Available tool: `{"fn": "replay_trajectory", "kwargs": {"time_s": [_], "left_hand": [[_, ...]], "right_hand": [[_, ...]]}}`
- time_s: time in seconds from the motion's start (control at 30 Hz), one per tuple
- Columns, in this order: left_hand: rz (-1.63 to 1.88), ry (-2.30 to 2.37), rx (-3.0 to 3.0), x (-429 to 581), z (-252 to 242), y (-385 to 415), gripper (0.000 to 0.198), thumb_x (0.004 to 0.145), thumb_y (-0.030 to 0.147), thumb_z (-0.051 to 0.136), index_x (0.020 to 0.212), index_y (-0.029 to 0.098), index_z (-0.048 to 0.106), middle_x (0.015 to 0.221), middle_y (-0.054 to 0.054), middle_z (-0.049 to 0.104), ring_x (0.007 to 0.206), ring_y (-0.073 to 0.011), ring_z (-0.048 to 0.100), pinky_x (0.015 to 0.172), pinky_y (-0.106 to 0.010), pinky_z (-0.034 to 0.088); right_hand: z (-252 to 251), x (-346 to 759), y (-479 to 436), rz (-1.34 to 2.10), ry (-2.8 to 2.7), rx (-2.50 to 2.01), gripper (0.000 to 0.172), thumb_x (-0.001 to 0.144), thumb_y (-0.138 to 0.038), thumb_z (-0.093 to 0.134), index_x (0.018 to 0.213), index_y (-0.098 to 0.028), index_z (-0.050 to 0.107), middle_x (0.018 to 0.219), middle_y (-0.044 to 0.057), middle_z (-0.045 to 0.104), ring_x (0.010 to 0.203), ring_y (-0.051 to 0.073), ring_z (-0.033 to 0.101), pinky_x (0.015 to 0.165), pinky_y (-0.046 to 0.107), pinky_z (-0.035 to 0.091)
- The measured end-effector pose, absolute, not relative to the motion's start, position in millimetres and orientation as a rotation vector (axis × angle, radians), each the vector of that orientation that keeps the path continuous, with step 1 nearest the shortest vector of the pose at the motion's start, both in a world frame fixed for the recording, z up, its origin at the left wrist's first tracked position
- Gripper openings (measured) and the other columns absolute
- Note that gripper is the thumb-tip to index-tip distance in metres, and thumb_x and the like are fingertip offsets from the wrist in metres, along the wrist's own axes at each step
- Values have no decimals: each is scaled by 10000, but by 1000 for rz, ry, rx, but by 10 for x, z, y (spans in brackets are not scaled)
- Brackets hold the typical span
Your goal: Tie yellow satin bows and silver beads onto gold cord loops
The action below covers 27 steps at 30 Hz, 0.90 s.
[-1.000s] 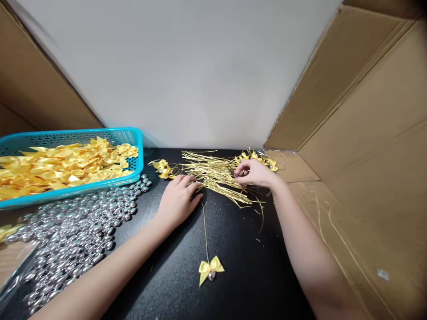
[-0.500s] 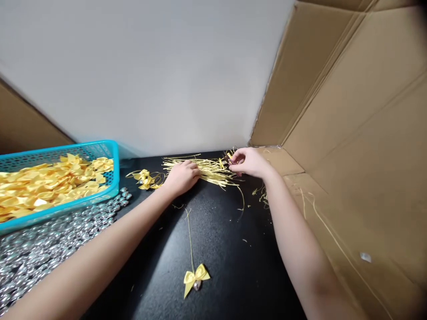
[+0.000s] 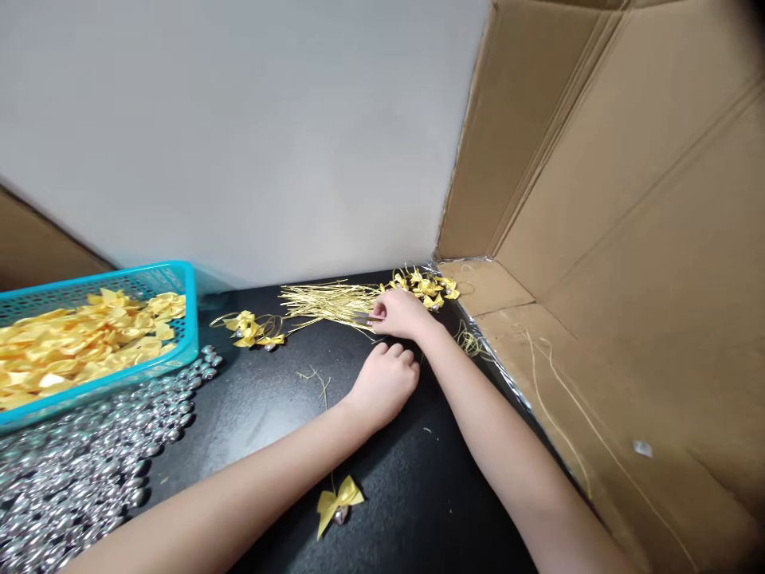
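Observation:
A loose bundle of thin gold strings [image 3: 326,301] lies on the black table near the back wall. My right hand [image 3: 402,312] rests at the bundle's right end, fingers pinched on some of the strings. My left hand [image 3: 386,381] lies just in front of it on the table, fingers curled under, and I cannot see anything in it. A finished yellow bow with a silver bell and a gold string [image 3: 336,502] lies near my left forearm.
A teal basket [image 3: 179,339] full of yellow bows stands at the left, with a heap of silver bells [image 3: 89,470] in front of it. More finished bows lie at the back [image 3: 251,328] and by the corner [image 3: 427,287]. Cardboard walls [image 3: 627,239] close off the right side.
My left hand has left the string bundle and moved right and back toward me. My right hand has shifted left along the bundle. The camera has turned right.

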<state>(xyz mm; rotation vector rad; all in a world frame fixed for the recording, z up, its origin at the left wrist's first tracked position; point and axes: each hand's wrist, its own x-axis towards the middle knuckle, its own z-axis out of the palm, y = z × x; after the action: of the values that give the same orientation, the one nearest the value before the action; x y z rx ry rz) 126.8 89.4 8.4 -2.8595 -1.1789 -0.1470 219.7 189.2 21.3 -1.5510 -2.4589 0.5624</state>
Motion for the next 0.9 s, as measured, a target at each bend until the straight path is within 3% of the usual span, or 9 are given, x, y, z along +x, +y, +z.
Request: {"fn": "replay_trajectory", "kwargs": {"time_s": [0.07, 0.2, 0.3, 0.37, 0.43, 0.6, 0.67, 0.73, 0.9], "left_hand": [[-125, -1188, -2870, 1273, 62, 869, 223, 891, 61, 481, 781, 114, 668, 780, -123, 658, 788, -260, 599, 670, -376, 411], [-135, -1271, -2919, 1261, 85, 838, 247, 888, 6, 425, 822, 100, 644, 833, -137, 650, 822, -257, 604, 680, -366, 431], [-210, -1365, -3016, 1141, 220, 863, 213, 903, 62, 433, 804, 119, 613, 838, -119, 648, 831, -242, 614, 718, -359, 462], [-286, -1419, -3133, 960, 377, 898, 162, 902, 136, 476, 782, 154, 582, 803, -58, 644, 764, -191, 613, 699, -306, 481], [-393, -1510, -3233, 717, 549, 936, 198, 947, 200, 404, 816, 180, 551, 758, -4, 628, 670, -139, 590, 636, -249, 488], [-758, -1816, -3198, 160, 805, 976, 337, 989, 306, 234, 809, 199, 497, 750, -3, 559, 721, -148, 556, 705, -285, 503], [-877, -1906, -3170, 38, 831, 955, 330, 978, 324, 251, 789, 203, 493, 741, -2, 544, 717, -153, 532, 703, -293, 492], [-1000, -1999, -3156, -33, 840, 916, 310, 963, 339, 293, 756, 206, 483, 719, 6, 522, 705, -153, 510, 694, -288, 474], [-1376, -2295, -3147, -102, 857, 805, 272, 922, 347, 391, 717, 202, 493, 688, 21, 484, 676, -151, 456, 674, -273, 416]], "right_hand": [[192, 2169, 1881, 578, -2501, -1535, 295, 940, -319, 552, 1196, -174, 565, 1216, 88, 591, 1012, 208, 619, 853, 418, 536], [180, 2170, 1884, 608, -2523, -1526, 302, 933, -315, 562, 1200, -173, 565, 1218, 90, 590, 1019, 214, 617, 856, 421, 535], [161, 2200, 1900, 659, -2513, -1522, 303, 932, -315, 563, 1200, -173, 565, 1218, 89, 590, 1018, 215, 617, 854, 420, 536], [147, 2225, 1913, 703, -2490, -1513, 302, 933, -315, 563, 1200, -175, 565, 1219, 89, 590, 1017, 214, 618, 853, 418, 536], [164, 2241, 1918, 737, -2446, -1492, 306, 934, -318, 561, 1205, -175, 560, 1219, 87, 588, 1013, 213, 619, 848, 419, 539], [461, 2143, 1791, 765, -2267, -1278, 181, 895, -240, 592, 1012, -133, 679, 1090, 106, 676, 1018, 218, 627, 891, 358, 496], [615, 2051, 1670, 830, -2240, -1114, 246, 958, -263, 469, 1088, -179, 661, 1073, 55, 703, 970, 157, 654, 837, 289, 510], [715, 1955, 1541, 929, -2267, -929, 177, 903, -270, 570, 1025, -219, 687, 1015, 1, 728, 924, 127, 669, 815, 247, 511], [732, 1819, 1365, 1106, -2136, -744, 75, 815, -182, 649, 821, -170, 722, 792, 25, 731, 757, 139, 664, 764, 277, 503]]}}
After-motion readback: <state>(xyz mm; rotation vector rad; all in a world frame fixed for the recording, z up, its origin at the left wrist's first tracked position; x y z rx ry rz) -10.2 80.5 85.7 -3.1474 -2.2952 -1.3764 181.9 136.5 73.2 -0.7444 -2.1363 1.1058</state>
